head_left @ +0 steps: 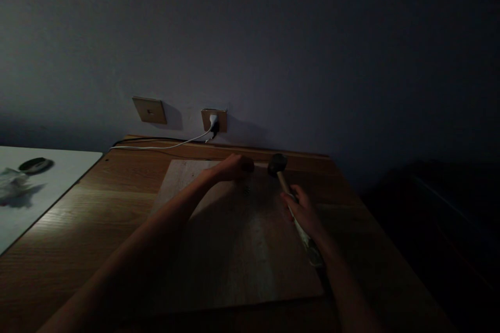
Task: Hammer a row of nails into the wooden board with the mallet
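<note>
My right hand point(302, 212) is wrapped around the handle of a hammer point(284, 183). Its dark, blunt head point(277, 165) is raised toward the far side, and the pale handle runs back under my wrist. To the left, my left hand point(233, 167) is closed over the far part of a flat wooden board point(250, 270). Shadow covers its fingertips, so whatever they pinch cannot be made out. A small dark cluster point(247, 190), too dim to name, lies on the board just below that hand.
The board rests on a wooden table point(128, 177) against a wall. A white plug point(213, 119) sits in a wall socket, its white cable point(167, 147) trailing left. Another wall plate point(150, 110) is beside it. On a white surface point(74, 166) at left lies a dark round object point(36, 165).
</note>
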The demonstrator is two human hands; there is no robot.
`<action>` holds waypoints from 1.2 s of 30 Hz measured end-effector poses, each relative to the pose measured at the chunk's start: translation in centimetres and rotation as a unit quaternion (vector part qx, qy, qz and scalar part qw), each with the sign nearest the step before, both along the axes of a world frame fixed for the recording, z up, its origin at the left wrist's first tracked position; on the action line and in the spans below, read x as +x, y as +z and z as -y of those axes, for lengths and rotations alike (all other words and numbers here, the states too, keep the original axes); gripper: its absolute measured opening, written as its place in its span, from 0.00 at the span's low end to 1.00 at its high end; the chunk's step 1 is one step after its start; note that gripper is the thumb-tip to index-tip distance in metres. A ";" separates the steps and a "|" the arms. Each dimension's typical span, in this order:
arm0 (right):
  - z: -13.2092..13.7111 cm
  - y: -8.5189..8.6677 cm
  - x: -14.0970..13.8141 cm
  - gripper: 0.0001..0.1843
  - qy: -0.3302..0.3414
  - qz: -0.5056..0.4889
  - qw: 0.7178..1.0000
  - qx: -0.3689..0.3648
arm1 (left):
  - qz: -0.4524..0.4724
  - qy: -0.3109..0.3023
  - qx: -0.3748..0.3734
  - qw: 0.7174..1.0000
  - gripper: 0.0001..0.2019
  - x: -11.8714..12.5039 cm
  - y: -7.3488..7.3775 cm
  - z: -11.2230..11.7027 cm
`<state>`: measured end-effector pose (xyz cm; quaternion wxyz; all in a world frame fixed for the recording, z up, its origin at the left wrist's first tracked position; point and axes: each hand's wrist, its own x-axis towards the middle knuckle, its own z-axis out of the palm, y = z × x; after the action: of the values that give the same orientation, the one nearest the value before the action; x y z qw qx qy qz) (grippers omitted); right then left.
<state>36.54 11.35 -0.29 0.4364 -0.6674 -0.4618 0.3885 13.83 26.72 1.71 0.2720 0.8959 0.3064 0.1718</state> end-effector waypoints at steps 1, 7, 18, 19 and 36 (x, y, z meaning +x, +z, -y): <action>0.0 0.0 0.0 0.25 -0.001 0.001 1.000 0.000 | 0.000 0.004 -0.002 1.000 0.13 0.0 0.0 0.0; 0.0 0.1 0.0 0.25 0.004 0.004 1.000 0.002 | -0.011 0.000 -0.010 1.000 0.12 0.2 0.0 0.3; 0.8 1.4 -1.1 0.24 0.012 0.004 1.000 0.017 | 0.001 0.010 -0.038 0.999 0.09 0.0 -1.0 0.1; 0.9 1.7 -1.4 0.24 0.014 -0.003 1.000 0.020 | 0.011 0.010 -0.045 0.999 0.09 -0.1 -1.2 0.1; 1.9 1.9 -3.0 0.26 0.119 -0.012 0.993 0.003 | 0.083 0.048 -0.065 0.993 0.26 -0.4 -2.3 -0.1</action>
<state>33.58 9.42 1.64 0.3946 -0.6014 -0.5341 0.4442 13.47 26.84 -0.56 0.3452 0.8436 0.3357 0.2377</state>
